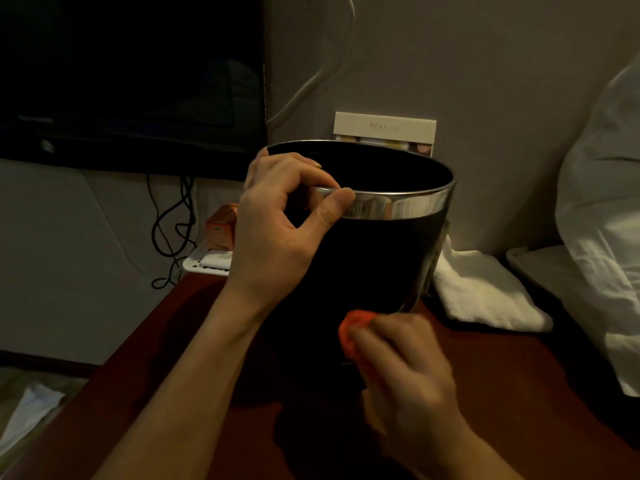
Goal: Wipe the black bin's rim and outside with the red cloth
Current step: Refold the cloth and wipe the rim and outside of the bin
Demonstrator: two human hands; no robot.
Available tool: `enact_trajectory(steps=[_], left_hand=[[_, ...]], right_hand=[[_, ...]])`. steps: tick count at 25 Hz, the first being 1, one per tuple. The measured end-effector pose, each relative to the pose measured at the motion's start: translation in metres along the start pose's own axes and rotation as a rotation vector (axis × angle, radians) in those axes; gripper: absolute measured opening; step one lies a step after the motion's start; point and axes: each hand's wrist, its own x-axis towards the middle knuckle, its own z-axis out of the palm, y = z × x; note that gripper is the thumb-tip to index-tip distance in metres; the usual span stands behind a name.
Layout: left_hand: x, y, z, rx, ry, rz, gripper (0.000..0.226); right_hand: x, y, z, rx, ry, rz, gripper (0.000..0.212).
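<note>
The right hand (401,368) presses the red cloth (349,332) against the bin (374,258) wall, low down; the rim (398,202), pinched by the left hand (277,223), lies straight above.

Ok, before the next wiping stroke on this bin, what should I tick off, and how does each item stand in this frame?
1. Bin steadied: left hand grips the black bin at its shiny rim band, thumb outside: ok.
2. Cloth in hand: right hand holds the red cloth: ok.
3. Cloth against the bin's lower outside wall: ok.
4. Bin seated flat on the dark red table: cannot tell, base hidden.
5. White towel apart from the bin: cannot tell.
</note>
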Motion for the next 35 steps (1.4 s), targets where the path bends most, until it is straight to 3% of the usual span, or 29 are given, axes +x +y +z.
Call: enact_trajectory(steps=[3,4,9,14,18,20,23,26,29,33,35], left_hand=[[0.000,0.001,0.000,-0.003,-0.017,0.001,0.012],[0.000,0.001,-0.001,-0.004,-0.016,0.002,0.012],[0.001,0.000,-0.001,0.000,-0.006,-0.011,0.013],[0.000,-0.002,-0.004,-0.040,-0.019,-0.009,0.013],[0.001,-0.001,-0.004,-0.028,-0.026,-0.034,0.015],[0.001,0.000,-0.004,-0.035,-0.037,-0.054,0.018],[0.001,0.005,-0.007,-0.016,-0.037,-0.046,0.017],[-0.003,0.023,0.012,0.224,-0.112,0.057,0.023],[-0.008,0.032,0.023,0.274,-0.140,0.088,0.036],[0.001,0.006,-0.003,0.022,-0.037,-0.014,0.019],[0.003,0.003,-0.007,0.030,-0.021,-0.029,0.017]], right_hand=[[-0.026,-0.006,0.014,0.010,-0.350,-0.176,0.019],[-0.026,-0.004,0.012,0.033,-0.386,-0.176,0.020],[0.003,0.011,-0.019,0.030,-0.060,-0.001,0.023],[-0.022,0.006,0.004,0.098,-0.378,-0.159,0.025],[0.009,0.021,-0.025,0.024,-0.012,0.045,0.021],[0.012,0.023,-0.029,0.003,0.081,0.105,0.021],[-0.015,0.015,-0.005,0.120,-0.134,-0.018,0.016],[-0.036,0.015,0.010,0.149,-0.321,-0.086,0.012],[-0.031,0.012,0.006,0.179,-0.234,0.014,0.014],[-0.008,0.001,-0.010,0.135,0.082,0.121,0.016],[0.012,-0.003,-0.025,0.049,0.202,0.151,0.020]])
